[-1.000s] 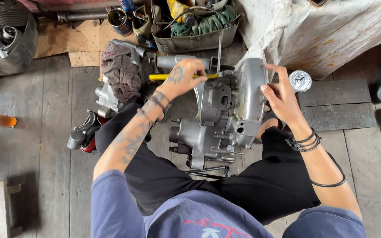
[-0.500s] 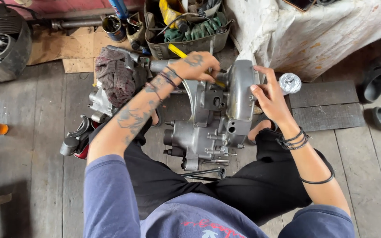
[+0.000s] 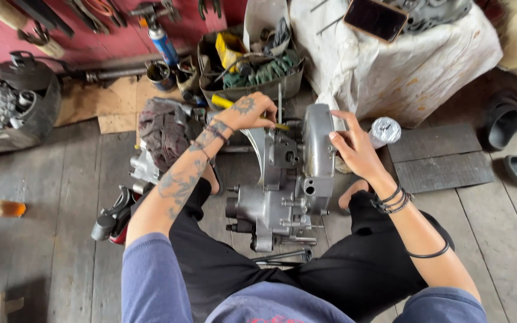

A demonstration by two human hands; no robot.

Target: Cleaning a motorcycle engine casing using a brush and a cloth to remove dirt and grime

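Observation:
A grey metal engine case (image 3: 282, 179) stands on the wooden floor between my knees. My left hand (image 3: 249, 112) is closed around a yellow-handled tool (image 3: 222, 101) at the top of the engine; the tool's tip is hidden behind the casing. Against the engine's rounded grey side cover (image 3: 318, 143) rests my right hand (image 3: 354, 149), fingers spread and pressing on its right edge. A thin metal rod (image 3: 280, 101) sticks up from the engine beside my left hand.
A dirty rag (image 3: 163, 131) on engine parts lies to the left. A box of tools and gloves (image 3: 252, 66) stands behind, near a blue spray can (image 3: 164, 42). A white sack (image 3: 390, 54) carries a phone (image 3: 375, 18). Round gauge (image 3: 384, 130), dark boards (image 3: 438, 158) and sandals (image 3: 504, 125) lie right.
My left hand has kept hold of the yellow-handled tool and shifted with it along the top of the engine. My right hand stays on the side cover. The view has tilted toward the wall.

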